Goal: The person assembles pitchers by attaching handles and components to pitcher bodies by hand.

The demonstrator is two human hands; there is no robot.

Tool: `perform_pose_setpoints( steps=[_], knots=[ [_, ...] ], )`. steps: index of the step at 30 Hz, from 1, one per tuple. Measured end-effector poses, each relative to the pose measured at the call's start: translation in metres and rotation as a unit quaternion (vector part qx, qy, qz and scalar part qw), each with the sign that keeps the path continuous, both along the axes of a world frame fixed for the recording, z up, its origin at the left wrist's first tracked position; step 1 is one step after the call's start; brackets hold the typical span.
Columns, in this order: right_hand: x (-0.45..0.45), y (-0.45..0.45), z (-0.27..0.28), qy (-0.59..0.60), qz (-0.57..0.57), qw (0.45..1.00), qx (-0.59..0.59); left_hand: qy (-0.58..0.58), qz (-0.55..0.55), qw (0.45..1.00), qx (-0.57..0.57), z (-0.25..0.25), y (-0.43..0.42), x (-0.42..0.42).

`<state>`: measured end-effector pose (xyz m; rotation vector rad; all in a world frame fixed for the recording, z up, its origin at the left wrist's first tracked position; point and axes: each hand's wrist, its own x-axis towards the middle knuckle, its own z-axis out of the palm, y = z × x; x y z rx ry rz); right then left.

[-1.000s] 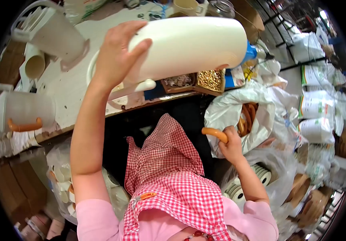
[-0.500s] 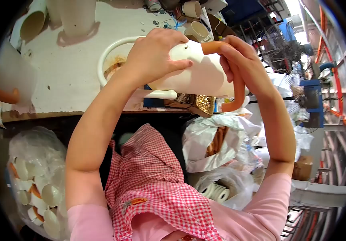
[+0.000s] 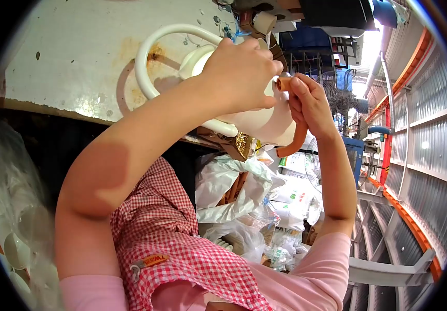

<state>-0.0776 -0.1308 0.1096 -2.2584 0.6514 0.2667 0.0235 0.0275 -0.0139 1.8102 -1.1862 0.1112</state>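
Fingers spread over its upper side, my left hand (image 3: 244,75) grips a white plastic jug body (image 3: 270,124) lying on its side at the table edge. A white curved handle (image 3: 143,62) loops out at the jug's left. My right hand (image 3: 309,101) is closed on an orange-brown curved handle (image 3: 298,137), whose upper end is close to the jug's surface near my left fingers. Whether that end touches the jug, I cannot tell. A box of gold-coloured small parts (image 3: 241,145) sits just below the jug.
The stained white table (image 3: 78,62) spans the upper left. Below its edge hang a white bag of orange-brown handles (image 3: 234,186) and, at far left, a clear bag of white parts (image 3: 18,228). A fan (image 3: 335,90) and metal racks stand beyond the jug.
My right hand has risen from beside the bag to the jug with the orange-brown handle. The jug is now tilted away, its base pointing lower right, and the view has swung to the right.
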Motion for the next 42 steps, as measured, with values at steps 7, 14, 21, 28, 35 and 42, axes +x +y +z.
perform_pose_setpoints(
  steps=[7,14,21,28,35,42],
  knots=[
    [0.003,-0.001,0.003,0.024,-0.043,0.997,0.060,-0.011,0.000,1.000,-0.008,-0.002,-0.002,0.002],
    [0.002,-0.005,0.002,0.021,-0.069,0.995,0.066,-0.023,0.009,1.000,-0.019,-0.005,-0.004,0.002],
    [0.001,0.002,-0.002,-0.001,-0.020,0.999,0.032,-0.021,-0.006,1.000,0.006,-0.003,-0.004,0.004],
    [-0.001,-0.007,-0.004,-0.015,-0.007,1.000,0.023,-0.018,0.007,1.000,0.001,-0.001,-0.002,0.002],
    [0.004,0.012,0.005,-0.020,0.086,0.974,-0.207,-0.008,0.000,1.000,-0.008,-0.001,-0.001,0.001],
    [0.017,0.019,0.016,-0.007,0.206,0.906,-0.371,0.006,-0.019,0.999,-0.039,-0.006,-0.001,0.002]
  ],
)
